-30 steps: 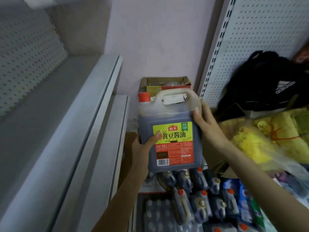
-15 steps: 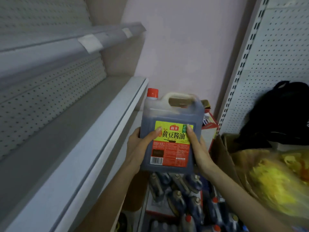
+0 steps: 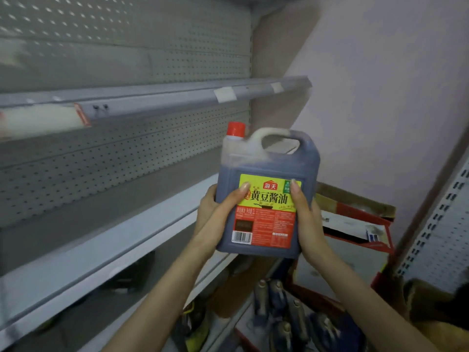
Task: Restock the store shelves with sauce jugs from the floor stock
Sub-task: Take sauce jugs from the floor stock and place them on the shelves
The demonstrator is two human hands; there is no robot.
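Lowest in frame: floor stock (image 3: 286,323), several dark jugs with pale caps standing close together. The count is unclear, as they are blurred and partly cut off by the forearms.

Above them is the sauce jug (image 3: 269,199), held in the air at the aisle side of the middle shelf (image 3: 127,240), beside its front lip and not resting on it.
- Left hand (image 3: 215,214): fingers wrap the jug's left edge and the thumb lies across the yellow label.
- Right hand (image 3: 308,222): it grips the right edge the same way, with the thumb on the label.

Orientation: long axis close to vertical. The red cap (image 3: 236,128) is up, at the top left corner. The moulded handle (image 3: 276,138) runs along the top, and the base is down. The label face points back toward the camera and a narrow side points toward the shelf.

Behind it is a red carton (image 3: 355,224), and higher up the upper shelf (image 3: 177,97).

Progress (judgement): no jug shows on the shelf parts in view and this one is not yet set down, so most of the floor stock is still to go. The run looks to be at an early stage.
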